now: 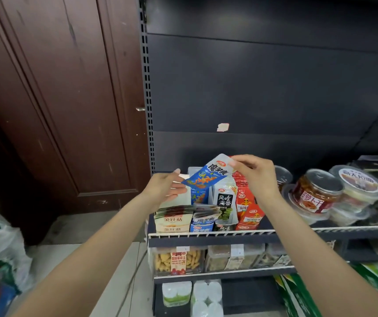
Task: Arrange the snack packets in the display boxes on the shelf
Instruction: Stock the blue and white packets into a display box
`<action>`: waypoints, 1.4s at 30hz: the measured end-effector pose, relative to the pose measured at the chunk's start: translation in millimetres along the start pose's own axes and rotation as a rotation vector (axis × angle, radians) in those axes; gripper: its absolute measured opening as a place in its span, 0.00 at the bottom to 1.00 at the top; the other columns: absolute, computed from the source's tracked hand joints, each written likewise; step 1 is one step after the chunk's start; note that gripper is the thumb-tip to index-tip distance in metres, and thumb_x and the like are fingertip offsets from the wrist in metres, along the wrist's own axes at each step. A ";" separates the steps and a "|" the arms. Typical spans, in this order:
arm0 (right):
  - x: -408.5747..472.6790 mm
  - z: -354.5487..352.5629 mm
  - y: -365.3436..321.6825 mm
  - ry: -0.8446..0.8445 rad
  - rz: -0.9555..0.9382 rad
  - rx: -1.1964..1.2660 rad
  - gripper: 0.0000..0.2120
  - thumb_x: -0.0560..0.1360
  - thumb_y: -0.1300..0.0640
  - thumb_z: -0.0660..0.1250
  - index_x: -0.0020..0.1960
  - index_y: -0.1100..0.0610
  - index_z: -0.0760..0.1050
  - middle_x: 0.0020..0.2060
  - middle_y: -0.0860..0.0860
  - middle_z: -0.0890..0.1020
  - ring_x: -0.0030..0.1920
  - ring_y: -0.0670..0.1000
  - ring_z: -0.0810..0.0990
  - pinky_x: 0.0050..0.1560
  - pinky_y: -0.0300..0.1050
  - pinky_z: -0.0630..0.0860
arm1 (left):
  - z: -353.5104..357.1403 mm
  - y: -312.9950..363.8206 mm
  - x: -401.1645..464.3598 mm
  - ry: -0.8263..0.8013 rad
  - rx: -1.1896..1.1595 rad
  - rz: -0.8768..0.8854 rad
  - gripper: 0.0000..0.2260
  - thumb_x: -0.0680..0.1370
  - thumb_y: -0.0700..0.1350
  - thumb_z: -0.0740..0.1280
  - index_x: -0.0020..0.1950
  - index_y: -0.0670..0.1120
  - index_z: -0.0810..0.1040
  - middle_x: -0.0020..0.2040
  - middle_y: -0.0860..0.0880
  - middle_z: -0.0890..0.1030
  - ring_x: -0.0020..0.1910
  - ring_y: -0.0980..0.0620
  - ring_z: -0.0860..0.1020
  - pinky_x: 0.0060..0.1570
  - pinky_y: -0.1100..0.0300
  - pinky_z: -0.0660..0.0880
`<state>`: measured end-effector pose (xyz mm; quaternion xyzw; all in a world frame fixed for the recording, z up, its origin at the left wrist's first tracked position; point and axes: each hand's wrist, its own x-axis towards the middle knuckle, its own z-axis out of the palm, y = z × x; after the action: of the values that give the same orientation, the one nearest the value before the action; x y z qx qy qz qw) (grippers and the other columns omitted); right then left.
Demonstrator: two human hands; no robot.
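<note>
Blue packet [208, 177] pinched at top corner by right hand [255, 173], tilted above blue box [200, 194] on shelf [208, 234]. Left hand [166, 187] open, fingers straight, touching packet's lower edge.

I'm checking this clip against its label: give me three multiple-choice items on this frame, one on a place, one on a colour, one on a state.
1. Where do the clear lidded tubs stand?
A. on the top shelf, right of the display boxes
B. on the floor
C. left of the door

2. What colour is the packet held up above the boxes?
A. green
B. mostly blue
C. yellow

3. How does the right hand meet that packet?
A. rests flat under it
B. is clear of it
C. pinches its top edge

Key:
1 A, they sit on the wire-fronted shelf beside the red box.
2 B, blue with an orange picture.
3 C, thumb and fingers close on the upper corner, while the left hand is open at its lower end.
</note>
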<state>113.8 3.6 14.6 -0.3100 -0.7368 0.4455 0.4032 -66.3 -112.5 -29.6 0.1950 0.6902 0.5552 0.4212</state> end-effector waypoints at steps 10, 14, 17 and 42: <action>-1.2 0.7 18.6 -0.015 0.088 -0.037 0.10 0.75 0.62 0.66 0.47 0.48 0.81 0.50 0.47 0.81 0.52 0.47 0.80 0.50 0.42 0.79 | -4.6 8.0 4.6 0.069 -0.348 -0.002 0.07 0.76 0.32 0.66 0.49 0.42 0.76 0.49 0.41 0.81 0.43 0.51 0.81 0.46 0.60 0.77; -0.3 11.9 18.7 -0.006 0.325 0.278 0.11 0.80 0.63 0.58 0.53 0.54 0.79 0.54 0.54 0.81 0.53 0.50 0.80 0.41 0.38 0.81 | -4.4 7.0 -2.9 0.013 -0.216 0.161 0.18 0.76 0.30 0.64 0.63 0.46 0.73 0.50 0.43 0.79 0.49 0.50 0.79 0.51 0.58 0.78; -2.3 15.2 19.0 -0.074 0.284 0.232 0.15 0.77 0.67 0.63 0.60 0.54 0.76 0.52 0.51 0.81 0.51 0.47 0.81 0.41 0.37 0.81 | -10.4 6.0 -7.1 0.027 0.023 0.330 0.25 0.76 0.31 0.65 0.69 0.49 0.69 0.48 0.48 0.78 0.50 0.51 0.77 0.55 0.56 0.77; 0.1 6.8 17.2 -0.114 -0.030 -0.029 0.15 0.75 0.68 0.65 0.49 0.48 0.80 0.50 0.42 0.80 0.54 0.42 0.78 0.51 0.38 0.78 | -21.5 -9.9 5.5 -0.065 0.191 0.302 0.21 0.76 0.35 0.67 0.68 0.48 0.72 0.51 0.47 0.78 0.48 0.52 0.75 0.51 0.59 0.74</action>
<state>109.5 8.0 -2.9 -0.2788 -0.7696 0.4454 0.3628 -84.6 -124.4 -40.2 0.3533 0.6888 0.5373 0.3347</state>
